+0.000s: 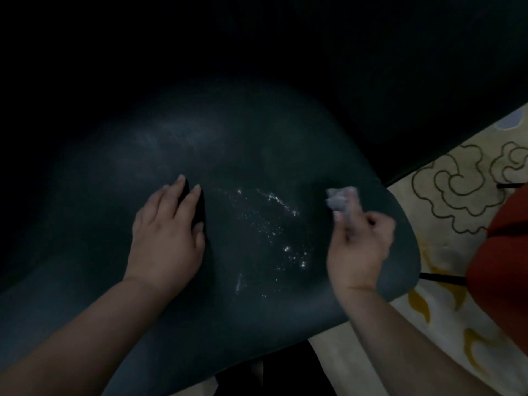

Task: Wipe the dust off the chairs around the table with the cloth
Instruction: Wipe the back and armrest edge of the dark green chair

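One dark green chair seat [243, 172] fills the frame, and it's dusty: white specks [274, 224] scattered dead centre, with a pale smear up at eleven o'clock. One patterned rug [428, 252] shows at three to five o'clock, and one red chair [503, 270] pokes in at the three o'clock edge. Two hands are in play. Left hand [167, 238], at nine o'clock from the specks, lies flat on the seat, fingers straight and slightly spread. Right hand [361, 247], at three o'clock, is blurred, fingers curled, pinching one small grey cloth [340, 200] just above the seat's right edge.
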Tool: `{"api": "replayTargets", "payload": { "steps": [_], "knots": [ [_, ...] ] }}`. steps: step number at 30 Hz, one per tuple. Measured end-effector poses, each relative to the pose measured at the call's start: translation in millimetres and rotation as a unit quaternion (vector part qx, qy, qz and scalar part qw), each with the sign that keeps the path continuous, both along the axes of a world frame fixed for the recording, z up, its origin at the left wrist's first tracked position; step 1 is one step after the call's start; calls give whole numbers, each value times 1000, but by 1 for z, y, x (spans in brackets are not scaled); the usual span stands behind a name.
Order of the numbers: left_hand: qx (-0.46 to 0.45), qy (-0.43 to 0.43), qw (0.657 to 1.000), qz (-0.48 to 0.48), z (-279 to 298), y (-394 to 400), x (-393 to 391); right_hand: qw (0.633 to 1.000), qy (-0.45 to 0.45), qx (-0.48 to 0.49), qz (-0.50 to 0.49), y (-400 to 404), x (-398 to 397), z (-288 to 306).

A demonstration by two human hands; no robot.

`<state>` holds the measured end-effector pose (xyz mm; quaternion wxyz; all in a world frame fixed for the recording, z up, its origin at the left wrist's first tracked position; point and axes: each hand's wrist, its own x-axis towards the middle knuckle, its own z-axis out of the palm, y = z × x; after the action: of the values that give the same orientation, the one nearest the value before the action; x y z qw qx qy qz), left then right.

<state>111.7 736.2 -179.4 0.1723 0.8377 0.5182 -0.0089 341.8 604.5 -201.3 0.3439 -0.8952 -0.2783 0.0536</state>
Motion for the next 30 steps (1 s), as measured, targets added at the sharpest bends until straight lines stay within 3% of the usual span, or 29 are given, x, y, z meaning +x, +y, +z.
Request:
{"api": "replayTargets", "payload": {
  "steps": [3, 7, 11, 16, 21, 25, 28, 30],
  "knots": [
    [-1, 3, 1000, -13, 0, -6, -4, 997, 20, -35, -73, -12, 1, -3],
    [5, 11, 1000, -16, -3, -17, -15, 977, 126, 48, -166, 7, -53, -10],
    [1, 15, 1000, -10, -2, -26, -25, 998, 56, 25, -22, 18, -77, 3],
    [2, 5, 1000, -2, -4, -30, -35, 989, 24, -20, -143, -20, -23, 0],
    [26, -16, 999, 13, -9, -34, -37, 992, -26, -40, -113, 4, -71, -9],
    [31, -22, 999, 25, -11, -37, -32, 995, 88, -8, -48, 21, -93, -6],
    [31, -26, 999, 36, -10, -37, -30, 998, 18, 50, 40, 22, -79, 7],
    [38, -26, 998, 34, -9, -37, -30, 997, -32, 29, 59, 36, -49, 8]
  ]
}}
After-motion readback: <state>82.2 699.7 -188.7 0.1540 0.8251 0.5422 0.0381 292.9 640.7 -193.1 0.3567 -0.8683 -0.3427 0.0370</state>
